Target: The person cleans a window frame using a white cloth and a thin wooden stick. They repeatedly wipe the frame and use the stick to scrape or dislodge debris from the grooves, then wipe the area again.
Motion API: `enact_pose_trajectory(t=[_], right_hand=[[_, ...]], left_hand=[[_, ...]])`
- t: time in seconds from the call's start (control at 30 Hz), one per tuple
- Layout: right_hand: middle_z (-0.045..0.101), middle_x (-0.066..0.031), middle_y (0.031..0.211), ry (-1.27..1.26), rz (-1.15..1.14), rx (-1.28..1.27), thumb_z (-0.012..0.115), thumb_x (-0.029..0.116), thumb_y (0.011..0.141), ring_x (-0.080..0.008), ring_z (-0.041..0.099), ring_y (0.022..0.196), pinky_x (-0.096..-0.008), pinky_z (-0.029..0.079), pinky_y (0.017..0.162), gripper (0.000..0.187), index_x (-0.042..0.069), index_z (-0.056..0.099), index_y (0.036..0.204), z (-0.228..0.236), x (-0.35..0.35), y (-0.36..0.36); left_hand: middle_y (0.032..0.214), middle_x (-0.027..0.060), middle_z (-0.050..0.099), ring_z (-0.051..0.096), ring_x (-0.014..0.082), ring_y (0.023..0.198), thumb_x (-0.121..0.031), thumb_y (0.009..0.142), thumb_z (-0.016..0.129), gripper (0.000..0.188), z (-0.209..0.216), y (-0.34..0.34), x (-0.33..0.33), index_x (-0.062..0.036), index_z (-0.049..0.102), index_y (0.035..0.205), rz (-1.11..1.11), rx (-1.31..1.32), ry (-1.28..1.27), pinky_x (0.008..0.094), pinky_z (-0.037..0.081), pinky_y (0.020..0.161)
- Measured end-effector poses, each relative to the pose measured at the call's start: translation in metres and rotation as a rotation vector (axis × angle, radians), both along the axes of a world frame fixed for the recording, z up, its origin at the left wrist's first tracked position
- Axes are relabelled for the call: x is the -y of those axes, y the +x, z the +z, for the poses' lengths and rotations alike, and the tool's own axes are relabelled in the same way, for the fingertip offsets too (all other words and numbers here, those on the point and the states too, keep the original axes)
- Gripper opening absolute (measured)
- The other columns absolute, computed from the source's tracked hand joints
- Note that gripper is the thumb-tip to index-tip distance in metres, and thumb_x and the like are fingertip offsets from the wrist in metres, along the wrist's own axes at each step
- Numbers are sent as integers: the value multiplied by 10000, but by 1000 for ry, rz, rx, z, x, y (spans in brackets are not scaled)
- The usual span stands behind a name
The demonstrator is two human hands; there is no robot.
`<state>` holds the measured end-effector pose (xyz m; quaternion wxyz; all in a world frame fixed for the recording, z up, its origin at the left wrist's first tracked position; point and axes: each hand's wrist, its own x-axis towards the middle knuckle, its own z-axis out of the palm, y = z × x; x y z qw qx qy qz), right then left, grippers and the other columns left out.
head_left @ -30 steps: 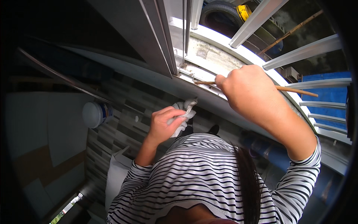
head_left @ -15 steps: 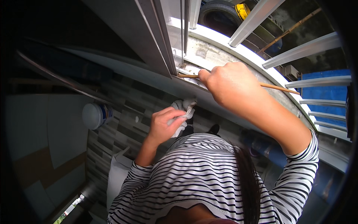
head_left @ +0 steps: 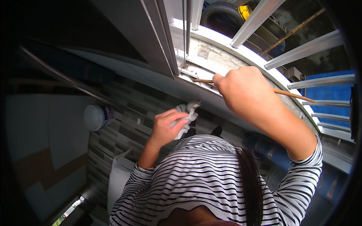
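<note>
My right hand point(head_left: 243, 86) is closed around a thin brown wooden stick point(head_left: 292, 94). The stick's left tip rests at the track of the window sill point(head_left: 203, 71), where dark dirt point(head_left: 186, 67) lies beside the sliding window frame point(head_left: 160, 37). Its other end pokes out to the right, past my wrist toward the white bars. Lower down, my left hand point(head_left: 167, 126) pinches a crumpled white cloth point(head_left: 184, 124) with a soiled edge, in front of my striped shirt and below the sill.
White window bars point(head_left: 256, 22) curve along the far right. Beyond them are a tire point(head_left: 220, 13), a yellow container point(head_left: 245, 12) and a blue sheet point(head_left: 328, 88). A white bucket point(head_left: 94, 117) stands on the patterned floor at left, and a white bag-like object point(head_left: 120, 177) lies near my left elbow.
My right hand has drawn the stick to the right and slightly nearer, so its tip is farther from the window frame. My left hand and the cloth have hardly moved.
</note>
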<state>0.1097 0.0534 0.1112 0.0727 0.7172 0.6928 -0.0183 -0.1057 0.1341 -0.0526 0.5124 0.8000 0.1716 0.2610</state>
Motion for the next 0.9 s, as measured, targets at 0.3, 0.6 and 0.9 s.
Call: enact_pose_trajectory(t=[0.3,0.6,0.9], right_hand=[[681,-135,680,133,-1,-48,631,103,743,-280,703,657,-374,559,594,101,31,692,780,-21,-14,-7],[684,-140,675,-5,-78,-8,623,103,745,-282,704,644,-372,559,591,109,28,681,800,-1,4,-11],[684,-121,672,36,-130,-30,624,102,758,-266,707,654,-361,563,600,106,40,692,810,-21,-8,-25]], left_hand=[[748,119,667,639,202,639,40,728,755,175,2,4,0,9,699,891,-12,4,-4,269,487,582],[752,117,670,644,201,642,35,727,756,181,-2,-1,1,10,701,898,-5,-4,4,273,491,586],[747,118,667,641,208,638,35,726,756,179,0,0,-1,7,700,894,-26,6,24,271,486,578]])
